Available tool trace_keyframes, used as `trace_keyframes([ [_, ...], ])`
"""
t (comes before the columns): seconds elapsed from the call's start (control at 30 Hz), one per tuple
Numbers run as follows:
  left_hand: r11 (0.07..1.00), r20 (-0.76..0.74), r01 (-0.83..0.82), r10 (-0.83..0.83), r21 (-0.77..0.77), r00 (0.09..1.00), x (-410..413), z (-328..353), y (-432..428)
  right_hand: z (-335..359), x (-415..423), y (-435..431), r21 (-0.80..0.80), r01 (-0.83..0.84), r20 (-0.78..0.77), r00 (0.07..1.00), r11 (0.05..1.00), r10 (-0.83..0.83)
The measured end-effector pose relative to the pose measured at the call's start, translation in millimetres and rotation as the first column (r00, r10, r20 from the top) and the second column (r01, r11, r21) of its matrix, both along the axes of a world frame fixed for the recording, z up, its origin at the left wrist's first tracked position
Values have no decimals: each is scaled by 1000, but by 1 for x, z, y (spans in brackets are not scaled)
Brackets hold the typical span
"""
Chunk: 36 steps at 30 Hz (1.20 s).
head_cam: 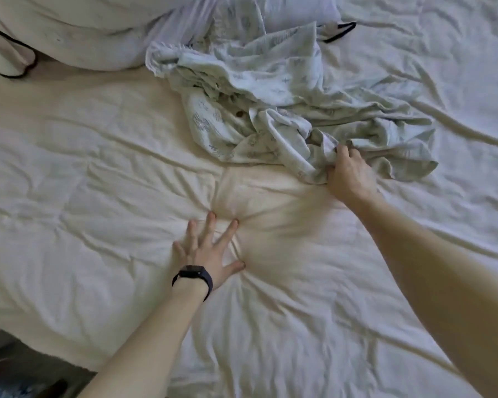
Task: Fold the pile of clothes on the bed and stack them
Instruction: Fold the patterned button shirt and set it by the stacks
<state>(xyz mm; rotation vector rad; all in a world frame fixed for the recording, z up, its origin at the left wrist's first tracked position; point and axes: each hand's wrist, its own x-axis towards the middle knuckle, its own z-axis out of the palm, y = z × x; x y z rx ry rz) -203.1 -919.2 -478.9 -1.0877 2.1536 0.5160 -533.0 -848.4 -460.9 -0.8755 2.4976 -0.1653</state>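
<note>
Head view, looking down over a bed covered by a creased white duvet (98,182).

Pile of clothes (285,90): pale green crumpled fabric with a faint grey print. It lies unfolded toward the far edge of the bed, right of centre. Two small brown buttons (240,112) show on a fold at its left side. How many separate garments make up the heap cannot be told.

Right hand (350,173): fingers curled into the near edge of the green pile, bunching a fold of cloth. Thumb side is at the hem where the fabric meets the duvet. The forearm runs in from the near-right corner.

Left hand (207,251): flat on the duvet near the middle of the bed, fingers straight and spread wide, holding nothing. The cover dimples and creases radiate around the fingertips. It is well apart from the pile. There is a black wristband (194,275) on the wrist.

Far-left corner: a mound of white cloth with black piping (55,33) along its edges. Whether it is bedding or clothing cannot be told. Pale lavender fabric (296,8) lies along the far edge behind the green pile, with a thin black loop (341,31) showing beside it.

Past the near-left corner is dim floor, too blurred to read.
</note>
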Motion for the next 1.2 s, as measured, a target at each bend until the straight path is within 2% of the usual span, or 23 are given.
trace_keyframes([
  [0.1, 1000, 21, -4, 3, 27, 1000, 4, 0, -3, 0, 28, 19, -184, 66, -13, 998, 981, -69],
  [0.2, 997, 34, -29, 27, 77, 999, -9, 12, -9, 26, 89, 65, -330, 98, 64, 995, 939, -81],
  [0.27, 982, -46, -128, 135, 141, 990, -22, 33, -13, 48, 144, 100, -367, 84, 149, 988, 926, -30],
  [0.3, 937, -125, -270, 303, 223, 945, -28, 45, -14, 57, 171, 115, -377, 73, 188, 982, 923, -1],
  [0.37, 696, -194, -553, 686, 459, 702, -30, 65, -7, 72, 222, 141, -390, 44, 245, 968, 920, 57],
  [0.4, 552, -170, -617, 806, 561, 567, -28, 76, 1, 78, 244, 151, -380, 25, 262, 962, 925, 82],
  [0.43, 442, -122, -639, 868, 629, 481, -24, 85, 10, 82, 265, 161, -357, 9, 278, 956, 934, 97],
  [0.47, 386, -98, -626, 891, 677, 443, -17, 91, 22, 85, 284, 170, -326, 2, 300, 949, 945, 102],
  [0.5, 402, -125, -613, 888, 681, 443, -7, 95, 35, 86, 301, 179, -290, -2, 321, 942, 957, 99],
  [0.57, 569, -238, -597, 806, 566, 542, 24, 94, 60, 87, 328, 194, -209, -8, 345, 935, 978, 81],
  [0.6, 640, -260, -583, 753, 500, 604, 43, 92, 69, 88, 338, 201, -166, -10, 355, 932, 986, 70],
  [0.67, 703, -238, -568, 694, 427, 680, 84, 91, 79, 89, 353, 214, -84, -38, 370, 926, 996, 67],
  [0.8, 767, -174, -518, 608, 378, 774, 157, 98, 100, 96, 381, 234, 63, -118, 393, 916, 991, 84],
  [1.0, 815, -59, -464, 513, 346, 856, 223, 95, 122, 104, 396, 230, 221, -269, 463, 875, 937, 142],
  [1.1, 801, 43, -469, 490, 372, 871, 238, 95, 114, 112, 378, 217, 198, -248, 522, 846, 948, 112],
  [1.2, 791, 15, -501, 530, 351, 848, 233, 95, 91, 117, 347, 192, 98, -192, 425, 895, 977, 133],
])
